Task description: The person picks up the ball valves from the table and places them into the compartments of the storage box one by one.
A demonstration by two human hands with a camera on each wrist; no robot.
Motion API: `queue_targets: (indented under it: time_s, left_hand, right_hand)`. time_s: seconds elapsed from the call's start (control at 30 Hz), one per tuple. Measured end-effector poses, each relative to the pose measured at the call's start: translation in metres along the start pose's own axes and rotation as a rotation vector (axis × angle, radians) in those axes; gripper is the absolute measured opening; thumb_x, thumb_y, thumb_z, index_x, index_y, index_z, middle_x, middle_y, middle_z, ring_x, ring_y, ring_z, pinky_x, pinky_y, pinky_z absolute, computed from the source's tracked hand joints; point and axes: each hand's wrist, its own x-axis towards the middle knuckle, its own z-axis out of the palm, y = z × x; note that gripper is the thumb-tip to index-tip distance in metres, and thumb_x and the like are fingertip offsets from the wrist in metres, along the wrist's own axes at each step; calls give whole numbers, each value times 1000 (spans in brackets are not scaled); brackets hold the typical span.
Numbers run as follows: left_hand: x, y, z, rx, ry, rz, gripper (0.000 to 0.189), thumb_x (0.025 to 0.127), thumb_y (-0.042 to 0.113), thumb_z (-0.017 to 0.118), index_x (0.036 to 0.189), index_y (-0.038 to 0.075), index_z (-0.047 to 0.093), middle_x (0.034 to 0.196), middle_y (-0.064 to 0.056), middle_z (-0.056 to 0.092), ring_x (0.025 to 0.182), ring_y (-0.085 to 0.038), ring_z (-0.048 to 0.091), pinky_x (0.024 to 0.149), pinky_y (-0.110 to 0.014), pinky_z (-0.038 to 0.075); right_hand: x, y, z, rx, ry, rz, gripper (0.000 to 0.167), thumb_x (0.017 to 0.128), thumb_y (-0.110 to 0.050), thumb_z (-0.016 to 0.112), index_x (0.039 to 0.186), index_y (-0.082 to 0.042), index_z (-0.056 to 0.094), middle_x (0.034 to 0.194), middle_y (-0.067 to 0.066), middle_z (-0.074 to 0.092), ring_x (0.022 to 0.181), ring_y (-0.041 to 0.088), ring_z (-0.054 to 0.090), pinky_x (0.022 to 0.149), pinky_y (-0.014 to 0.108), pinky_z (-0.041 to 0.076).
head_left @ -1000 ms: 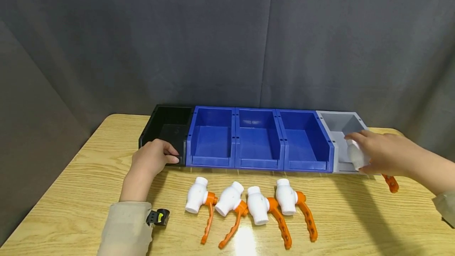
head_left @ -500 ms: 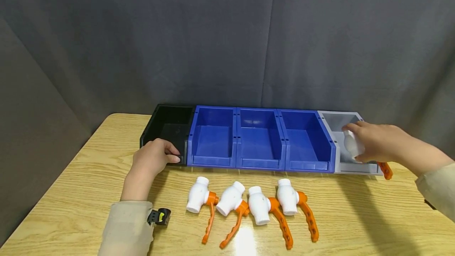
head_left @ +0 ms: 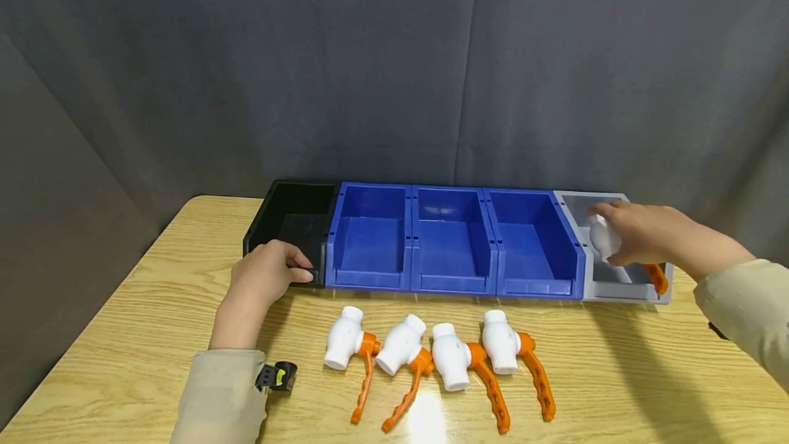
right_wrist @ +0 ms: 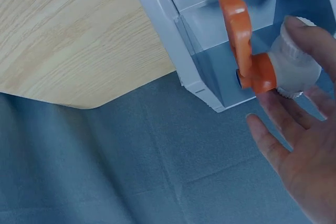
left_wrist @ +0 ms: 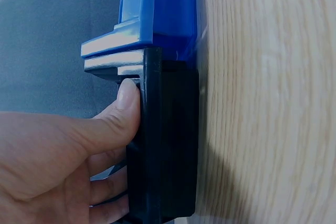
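At the right end of the bin row, my right hand [head_left: 644, 231] grips the white body of a ball valve [right_wrist: 296, 64] over the grey bin [head_left: 616, 290]. Its orange handle [right_wrist: 237, 30] points toward the bin's front in the right wrist view. My left hand [head_left: 268, 276] holds the front lip of the black bin [left_wrist: 163, 145], thumb against the rim and fingers curled inside. In front of the bins, several more white ball valves [head_left: 401, 344] with orange handles lie side by side on the table.
Between the black and grey bins stand three blue bins [head_left: 450, 283], joined side by side. A dark grey curtain [head_left: 370, 74] hangs behind the wooden table [head_left: 154, 334]. On the left wrist is a small black device [head_left: 283, 377].
My right hand has moved left and farther back with the ball valve, bringing the orange handle from beyond the grey bin's right side to over its front. The left hand keeps its place.
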Motion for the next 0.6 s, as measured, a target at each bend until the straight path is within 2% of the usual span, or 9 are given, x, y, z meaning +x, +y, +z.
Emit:
queue_targets:
  time_s: [0.23, 0.6]
  left_hand:
    - [-1, 0, -3, 9, 4, 9, 12, 86, 20, 77, 95, 11, 78, 92, -6, 73, 94, -29, 65, 78, -50, 48]
    - [1, -2, -1, 3, -1, 3, 12, 87, 19, 77, 95, 11, 78, 92, -6, 73, 93, -29, 65, 80, -51, 48]
  right_hand:
    - [11, 2, 3, 8, -6, 20, 75, 64, -13, 90, 129, 0, 55, 115, 29, 58, 78, 30, 60, 60, 47, 52]
    - [24, 7, 15, 58, -4, 36, 78, 64, -9, 91, 132, 0, 53, 122, 31, 55, 84, 34, 61, 68, 55, 53]
